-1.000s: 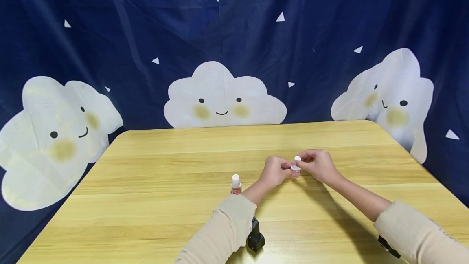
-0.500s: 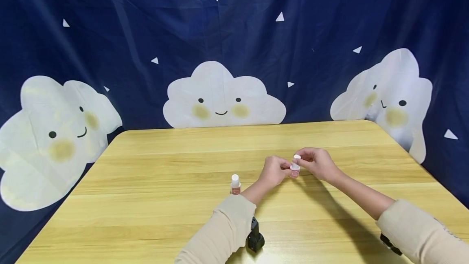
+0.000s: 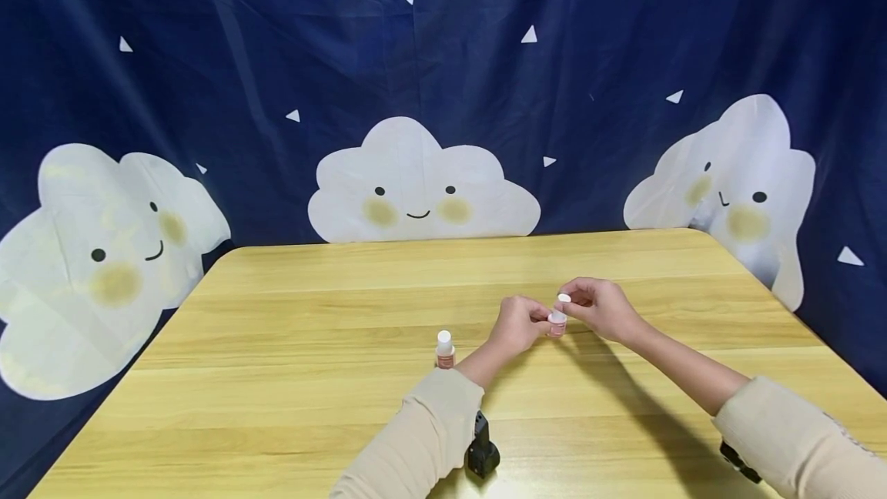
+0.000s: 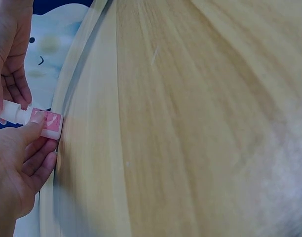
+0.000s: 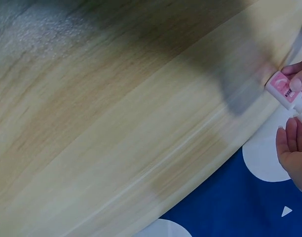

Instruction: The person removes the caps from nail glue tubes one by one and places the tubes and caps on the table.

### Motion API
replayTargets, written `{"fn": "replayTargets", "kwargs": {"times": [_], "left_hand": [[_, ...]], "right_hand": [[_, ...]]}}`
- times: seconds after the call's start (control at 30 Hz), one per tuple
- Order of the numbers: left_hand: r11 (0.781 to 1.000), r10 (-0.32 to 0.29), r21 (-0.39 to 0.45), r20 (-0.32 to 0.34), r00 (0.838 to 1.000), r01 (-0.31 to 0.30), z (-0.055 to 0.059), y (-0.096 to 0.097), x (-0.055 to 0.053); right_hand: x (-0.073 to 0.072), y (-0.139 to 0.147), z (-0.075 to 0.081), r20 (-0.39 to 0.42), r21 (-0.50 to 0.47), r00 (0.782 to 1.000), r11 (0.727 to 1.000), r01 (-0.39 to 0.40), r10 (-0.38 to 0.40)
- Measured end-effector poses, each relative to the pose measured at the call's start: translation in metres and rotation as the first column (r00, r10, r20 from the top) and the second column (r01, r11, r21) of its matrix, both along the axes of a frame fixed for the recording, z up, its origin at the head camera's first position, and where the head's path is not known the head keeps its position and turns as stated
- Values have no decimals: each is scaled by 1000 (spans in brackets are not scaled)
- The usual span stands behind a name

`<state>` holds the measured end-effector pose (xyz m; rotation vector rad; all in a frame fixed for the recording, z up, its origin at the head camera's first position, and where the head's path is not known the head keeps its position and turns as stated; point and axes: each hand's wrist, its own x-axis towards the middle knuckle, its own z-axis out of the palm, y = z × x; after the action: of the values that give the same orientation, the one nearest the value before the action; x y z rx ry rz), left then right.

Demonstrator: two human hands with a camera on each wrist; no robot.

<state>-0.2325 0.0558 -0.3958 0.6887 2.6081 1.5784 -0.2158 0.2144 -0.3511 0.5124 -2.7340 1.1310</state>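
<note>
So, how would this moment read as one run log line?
left grip: holds bottle | right grip: pinches cap at bottle's top | cap seated: unclear | other bottle: upright on table

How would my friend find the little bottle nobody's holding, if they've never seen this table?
Start at the wooden table in front of the dark blue curtain. Near its middle, just past the cuff of the left sleeve, look for a small bottle with a white top and reddish label. The other little bottle is in the left grip; this one isn't held at all.
</note>
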Motion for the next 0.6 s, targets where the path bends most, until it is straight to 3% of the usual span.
{"fn": "replayTargets", "kwargs": {"times": [0.6], "left_hand": [[1000, -2, -9, -6, 1000, 2, 0, 0, 0]], "right_hand": [[0, -2, 3, 7, 50, 999, 998, -47, 47]]}}
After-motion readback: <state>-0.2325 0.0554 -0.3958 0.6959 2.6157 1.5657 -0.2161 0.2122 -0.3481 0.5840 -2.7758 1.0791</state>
